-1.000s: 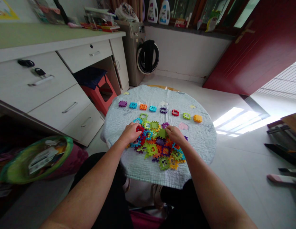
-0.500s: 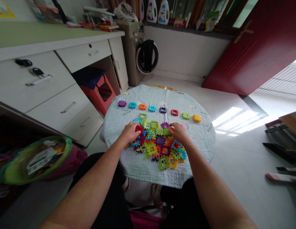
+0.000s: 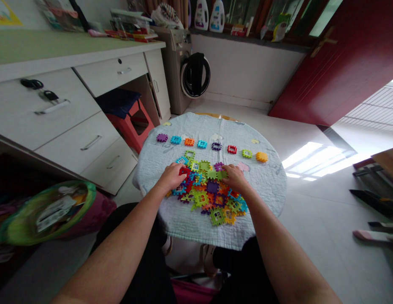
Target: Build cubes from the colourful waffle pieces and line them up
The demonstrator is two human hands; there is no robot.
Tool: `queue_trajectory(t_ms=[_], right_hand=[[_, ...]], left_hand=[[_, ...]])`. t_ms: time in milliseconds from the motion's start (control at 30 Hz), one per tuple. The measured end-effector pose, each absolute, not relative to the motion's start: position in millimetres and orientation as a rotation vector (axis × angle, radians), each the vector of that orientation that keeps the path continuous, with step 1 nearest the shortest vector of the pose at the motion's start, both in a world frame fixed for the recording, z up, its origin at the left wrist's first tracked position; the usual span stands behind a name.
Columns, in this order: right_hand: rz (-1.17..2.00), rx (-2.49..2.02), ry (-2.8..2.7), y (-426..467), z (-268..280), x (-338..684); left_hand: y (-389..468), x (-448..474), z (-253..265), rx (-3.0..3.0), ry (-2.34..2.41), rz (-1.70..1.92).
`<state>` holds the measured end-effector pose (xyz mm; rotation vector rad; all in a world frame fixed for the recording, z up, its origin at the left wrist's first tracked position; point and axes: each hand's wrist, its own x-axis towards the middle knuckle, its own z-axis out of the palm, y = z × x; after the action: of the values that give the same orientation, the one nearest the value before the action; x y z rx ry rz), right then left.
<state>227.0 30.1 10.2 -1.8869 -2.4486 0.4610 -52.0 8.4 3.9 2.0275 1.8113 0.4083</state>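
Observation:
A pile of colourful plastic building blocks point(image 3: 212, 186), flat squares with toothed edges, lies on the cloth-covered table. At the pile's left side, my left hand point(image 3: 172, 177) has its thumb and fingers closed about a red building block point(image 3: 185, 171). On the right, my right hand point(image 3: 237, 178) pinches the edge of a green building block point(image 3: 222, 174) that lies over the pile. A purple block point(image 3: 218, 166) is just beyond its fingertips. My right fingers partly hide the pieces beneath them.
Beyond the pile a spaced row of single blocks runs from a purple block point(image 3: 162, 138) to a yellow-orange block point(image 3: 261, 157). The round table point(image 3: 269, 185) stands near white drawers point(image 3: 79, 126), a red stool point(image 3: 137, 124) and a bin point(image 3: 88, 207).
My right hand has shifted slightly left, onto the edge of the green block. My left hand stays at the red block almost unmoved. The row of blocks is the same.

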Motion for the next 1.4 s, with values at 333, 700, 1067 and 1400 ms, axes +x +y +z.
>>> queue_trajectory(t_ms=[333,700,1067,1400], right_hand=[[0.449,-1.996,-2.451,36.6,14.4,246.1],[0.468,-1.828,-2.496,37.9,6.8,247.1],[0.495,-1.602,-2.394,32.9,-1.9,198.7],[0.557,-1.53,-2.516,35.0,-13.5,194.9]], left_hand=[[7.7,-50.6,8.5,2.029,1.81,0.302],[9.4,-51.6,3.5,2.047,1.801,0.405],[9.3,-37.7,19.4,1.983,1.775,0.787],[7.9,-36.9,18.7,1.97,1.754,0.811]])
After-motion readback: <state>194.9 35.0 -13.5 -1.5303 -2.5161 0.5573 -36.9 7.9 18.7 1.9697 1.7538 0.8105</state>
